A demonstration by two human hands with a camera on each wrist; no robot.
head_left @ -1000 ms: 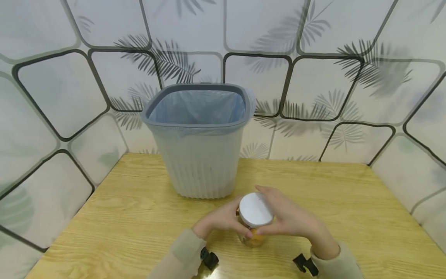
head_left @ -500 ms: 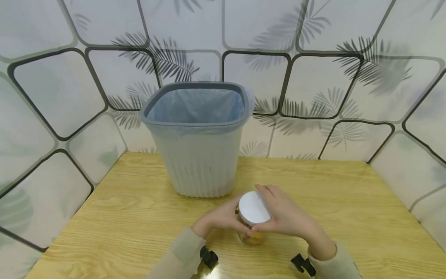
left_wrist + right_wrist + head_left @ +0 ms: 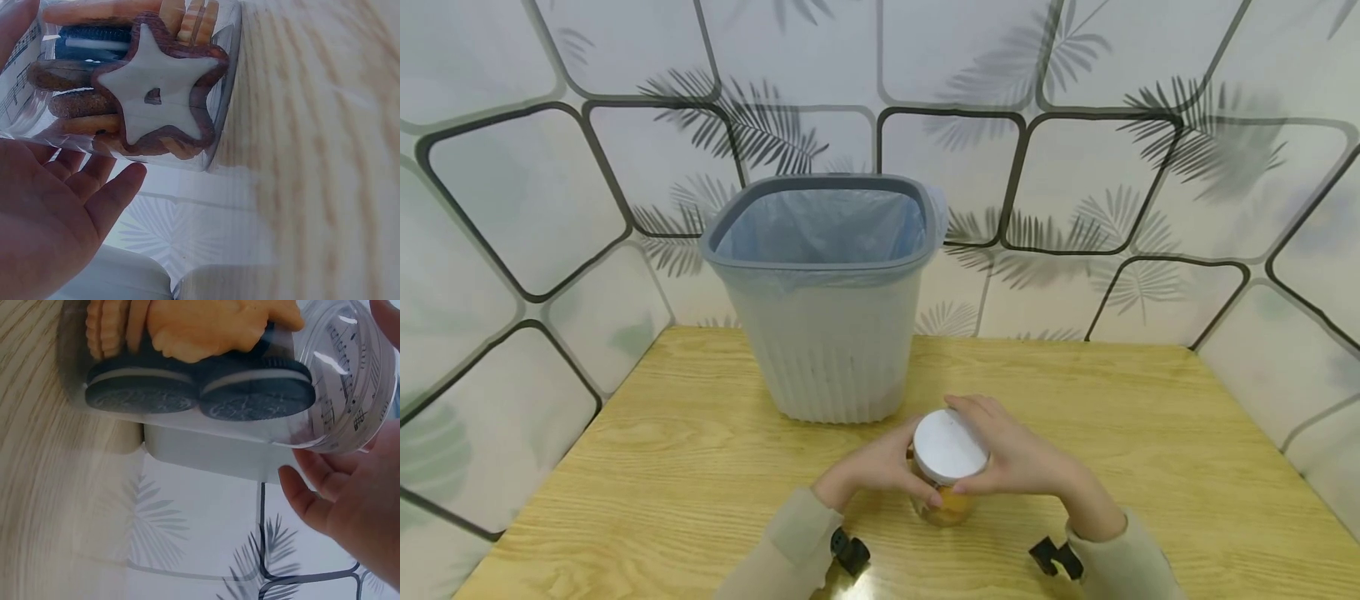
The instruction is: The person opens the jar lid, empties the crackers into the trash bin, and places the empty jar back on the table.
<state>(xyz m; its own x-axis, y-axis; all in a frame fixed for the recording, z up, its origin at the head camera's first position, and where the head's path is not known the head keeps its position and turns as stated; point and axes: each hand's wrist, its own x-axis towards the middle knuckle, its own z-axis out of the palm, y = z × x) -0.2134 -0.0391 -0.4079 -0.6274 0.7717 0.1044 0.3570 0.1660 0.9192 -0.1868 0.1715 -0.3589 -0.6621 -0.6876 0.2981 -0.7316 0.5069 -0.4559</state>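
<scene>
A clear jar of cookies stands on the table below me, topped by a round white lid. My left hand holds it from the left, thumb across the front near the top. My right hand grips the lid from the right, with the thumb in front and fingers behind. Through the jar's side, the left wrist view shows a star-shaped cookie with white icing. Dark sandwich cookies and an orange-brown cookie appear in the right wrist view. Some fingertips are hidden behind the jar.
Behind the jar, slightly left, stands a tall whitish trash bin with a grey rim and a bluish liner. Walls with a leaf and line pattern enclose the wooden table at the back and sides.
My right hand shifts left over the lid, covering more of it, then turns back right to where more of the lid shows. The left hand and the jar stay almost in place.
</scene>
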